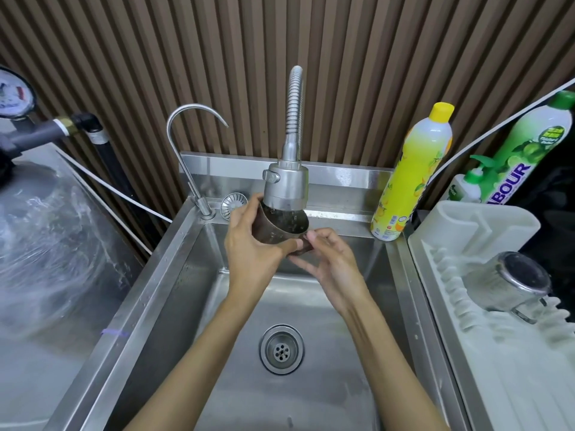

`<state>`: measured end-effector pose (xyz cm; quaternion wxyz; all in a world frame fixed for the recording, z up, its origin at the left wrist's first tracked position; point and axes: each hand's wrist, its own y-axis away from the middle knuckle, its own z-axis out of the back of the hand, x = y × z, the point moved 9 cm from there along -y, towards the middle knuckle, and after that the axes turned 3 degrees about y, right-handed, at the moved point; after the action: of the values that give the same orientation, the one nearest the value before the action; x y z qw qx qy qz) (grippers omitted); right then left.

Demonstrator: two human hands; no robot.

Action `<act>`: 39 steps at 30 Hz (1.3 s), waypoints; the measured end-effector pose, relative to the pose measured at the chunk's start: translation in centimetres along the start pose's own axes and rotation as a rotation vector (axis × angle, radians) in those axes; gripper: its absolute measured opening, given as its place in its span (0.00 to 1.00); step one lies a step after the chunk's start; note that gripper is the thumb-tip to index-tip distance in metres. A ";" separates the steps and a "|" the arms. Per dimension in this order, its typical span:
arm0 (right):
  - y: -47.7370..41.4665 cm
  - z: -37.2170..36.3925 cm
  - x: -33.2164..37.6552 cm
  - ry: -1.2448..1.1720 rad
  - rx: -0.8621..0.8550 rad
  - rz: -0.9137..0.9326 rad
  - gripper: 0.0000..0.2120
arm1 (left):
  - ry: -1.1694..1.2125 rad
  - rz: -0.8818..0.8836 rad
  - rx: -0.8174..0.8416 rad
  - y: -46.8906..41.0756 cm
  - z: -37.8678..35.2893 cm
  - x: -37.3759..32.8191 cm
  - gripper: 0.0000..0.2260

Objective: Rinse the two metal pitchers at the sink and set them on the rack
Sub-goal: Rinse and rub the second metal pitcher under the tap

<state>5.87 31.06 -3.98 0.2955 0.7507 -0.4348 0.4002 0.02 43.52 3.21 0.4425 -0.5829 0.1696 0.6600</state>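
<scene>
Currently gripping a metal pitcher [273,230] round its side with the left hand [249,247], fingers curled, just under the tap head [286,185] and catching its water. Pinching the same pitcher's lower edge with the right hand [329,259], close beside the left. Held above the sink [168,275] and its drain [281,349]. Well off to the right of the right hand: second pitcher [504,284] lying tipped on the white rack [504,377]
</scene>
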 end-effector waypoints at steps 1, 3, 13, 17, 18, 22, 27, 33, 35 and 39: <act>0.1 0.2 0.4 0.081 -0.031 0.012 0.08 | -0.031 0.006 -0.018 0.1 0.3 0.1 0.36; 0.5 0.5 1.4 0.241 -0.107 0.016 0.07 | -0.043 0.057 -0.023 0.3 0.4 0.9 0.33; 1.3 0.2 6.6 1.153 -0.349 0.222 0.11 | 0.235 0.495 0.432 1.4 -4.2 7.6 0.28; 0.9 -1.9 6.7 1.378 -0.308 0.358 0.05 | 0.325 0.571 0.508 1.8 -6.1 9.0 0.26; 0.8 -2.3 6.7 1.401 -0.295 0.400 0.06 | 0.316 0.570 0.521 1.8 -6.5 9.2 0.25; 0.5 -3.4 6.4 1.468 -0.221 0.518 0.07 | 0.204 0.608 0.537 1.4 -6.9 10.0 0.18; -0.4 -3.3 4.1 1.555 -0.140 0.520 0.10 | 0.133 0.584 0.532 0.9 -6.8 10.2 0.09; -0.1 -3.8 3.5 1.494 -0.086 0.595 0.12 | 0.163 0.606 0.544 1.3 -7.5 10.7 0.13; -0.3 -3.5 3.6 1.522 -0.090 0.642 0.10 | 0.134 0.619 0.574 1.5 -7.7 10.8 0.15; -0.6 -1.7 5.0 1.419 -0.225 0.712 0.10 | 0.146 0.643 0.565 1.7 -7.5 11.0 0.21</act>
<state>7.33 30.65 1.10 0.4299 0.0990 -0.3942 0.8062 4.16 41.25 -9.34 0.3431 -0.4017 0.5474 0.6490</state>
